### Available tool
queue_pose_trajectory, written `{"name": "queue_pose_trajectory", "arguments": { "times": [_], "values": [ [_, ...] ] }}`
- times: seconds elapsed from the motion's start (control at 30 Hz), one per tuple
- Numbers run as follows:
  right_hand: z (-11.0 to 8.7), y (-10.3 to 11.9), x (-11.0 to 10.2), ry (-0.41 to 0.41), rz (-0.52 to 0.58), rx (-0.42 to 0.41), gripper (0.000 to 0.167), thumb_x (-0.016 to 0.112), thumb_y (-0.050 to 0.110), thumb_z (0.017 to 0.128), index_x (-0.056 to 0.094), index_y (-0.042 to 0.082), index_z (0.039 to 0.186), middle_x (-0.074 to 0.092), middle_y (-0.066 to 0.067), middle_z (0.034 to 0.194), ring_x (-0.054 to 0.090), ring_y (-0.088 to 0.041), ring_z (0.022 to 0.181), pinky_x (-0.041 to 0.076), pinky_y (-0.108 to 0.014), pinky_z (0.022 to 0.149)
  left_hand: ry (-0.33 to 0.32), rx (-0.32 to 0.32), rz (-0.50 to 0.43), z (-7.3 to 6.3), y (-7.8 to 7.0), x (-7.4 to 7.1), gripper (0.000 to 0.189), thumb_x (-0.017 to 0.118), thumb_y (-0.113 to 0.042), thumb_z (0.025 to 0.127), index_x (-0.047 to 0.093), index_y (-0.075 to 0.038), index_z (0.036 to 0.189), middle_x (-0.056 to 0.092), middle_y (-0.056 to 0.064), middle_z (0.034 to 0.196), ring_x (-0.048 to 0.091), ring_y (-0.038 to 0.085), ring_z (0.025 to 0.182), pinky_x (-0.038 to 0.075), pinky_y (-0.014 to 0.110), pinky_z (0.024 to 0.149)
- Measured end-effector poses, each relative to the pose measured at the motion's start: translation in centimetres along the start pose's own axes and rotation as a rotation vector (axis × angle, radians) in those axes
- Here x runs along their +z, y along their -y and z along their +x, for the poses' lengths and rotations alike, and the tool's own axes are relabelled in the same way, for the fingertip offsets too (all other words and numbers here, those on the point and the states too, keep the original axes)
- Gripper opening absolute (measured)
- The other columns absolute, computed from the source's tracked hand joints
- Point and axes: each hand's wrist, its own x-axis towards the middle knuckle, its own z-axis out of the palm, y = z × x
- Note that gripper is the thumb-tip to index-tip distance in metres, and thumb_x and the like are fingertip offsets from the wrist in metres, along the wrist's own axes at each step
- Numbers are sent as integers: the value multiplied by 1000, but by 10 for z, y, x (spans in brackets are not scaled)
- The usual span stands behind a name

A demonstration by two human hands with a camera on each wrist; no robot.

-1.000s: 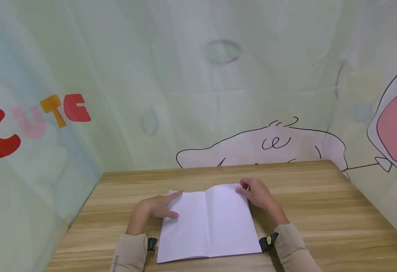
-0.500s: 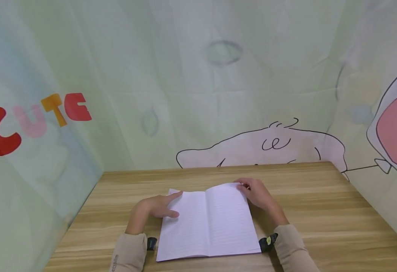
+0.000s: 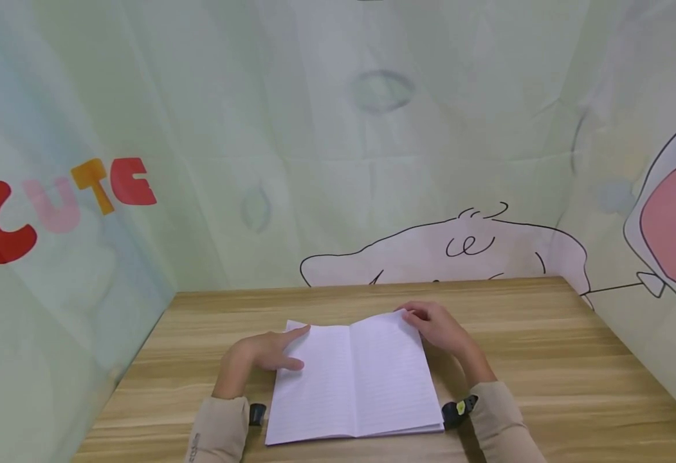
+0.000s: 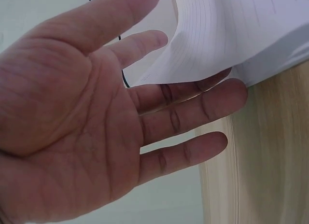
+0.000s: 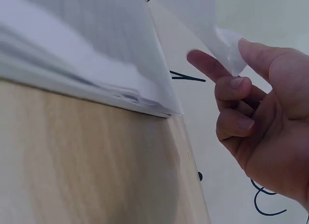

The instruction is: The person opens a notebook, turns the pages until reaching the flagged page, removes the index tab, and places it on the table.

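Observation:
An open notebook (image 3: pixel 326 386) with lined white pages lies on the wooden table. My left hand (image 3: pixel 269 351) is at its upper left edge, thumb and index finger over the page. In the left wrist view, the left hand's (image 4: pixel 96 103) fingers are straight and spread, some passing behind the curved page edge (image 4: pixel 212 45). At the upper right corner my right hand (image 3: pixel 438 326) pinches a page. The right wrist view shows that lifted page corner (image 5: pixel 234 60) between thumb and curled fingers of the right hand (image 5: pixel 270 108), raised off the stack of pages (image 5: pixel 87 60) beneath.
The wooden table (image 3: pixel 546 360) extends around the notebook. A printed cloth backdrop (image 3: pixel 228 128) stands behind and at both sides. Dark straps with small devices sit at both wrists, by beige sleeves (image 3: pixel 222 427).
My right hand has shifted slightly left, bringing the pinched page corner with it. The page's lower right edge now sits apart from the pages below. My left hand stays in place.

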Motion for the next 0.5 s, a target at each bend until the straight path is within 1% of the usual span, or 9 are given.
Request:
{"name": "queue_pose_trajectory", "arguments": {
  "times": [0.03,0.1,0.17,0.2,0.23,0.27,0.33,0.43,0.5],
  "values": [
    [-1,0,-1,23,21,13,30,61,22,102,67,8,127,65,-13,113,61,-23,92,53,-33,71,0,2,-1,0,0,0,76,71,-29,93,33,-9,156,39,20,155,38,40,141,29,54,113],
    [-2,1,-3,85,73,27,42,62,23,101,57,2,136,64,-17,118,64,-24,95,56,-35,74,0,4,-2,0,-1,-1,76,71,-29,93,32,-8,156,38,20,156,37,39,141,29,54,114],
    [-3,1,-6,164,136,26,54,64,21,99,46,-3,143,66,-20,115,67,-23,90,56,-34,71,2,4,-3,-1,-1,-1,77,71,-29,93,32,-8,156,37,20,156,37,39,141,29,54,114],
    [-4,2,-7,210,178,24,58,65,20,99,41,-4,146,67,-19,111,67,-22,86,56,-34,69,4,6,-2,-1,-1,-1,77,70,-29,94,32,-8,156,37,20,156,37,39,142,29,53,114],
    [-5,3,-9,253,212,21,62,65,19,98,37,-5,148,69,-18,102,65,-20,77,54,-32,63,5,7,-2,-1,-2,-2,77,70,-29,94,32,-8,157,36,20,157,37,39,142,29,53,114],
    [-5,4,-10,290,241,18,64,65,18,98,34,-5,149,69,-16,95,62,-19,70,51,-30,60,6,9,-1,-1,-2,-2,77,70,-29,94,32,-7,156,36,20,157,37,39,142,29,53,114],
    [-6,6,-12,338,281,11,66,65,17,98,30,-4,151,69,-11,85,54,-16,58,44,-28,54,11,13,-4,-1,-2,-2,77,70,-28,94,31,-7,157,35,20,157,37,39,142,29,53,114],
    [-7,9,-15,365,314,7,69,64,17,99,27,-6,152,65,-6,77,46,-14,51,41,-25,51,14,14,-10,-1,-2,-2,77,70,-28,94,31,-6,157,35,21,157,37,39,142,29,53,114],
    [-7,12,-15,376,338,11,68,63,17,99,26,-7,152,62,-5,73,46,-13,50,42,-24,51,15,12,-11,-2,-3,-2,77,70,-28,94,30,-6,157,35,21,157,36,39,142,29,53,114]
  ]
}}
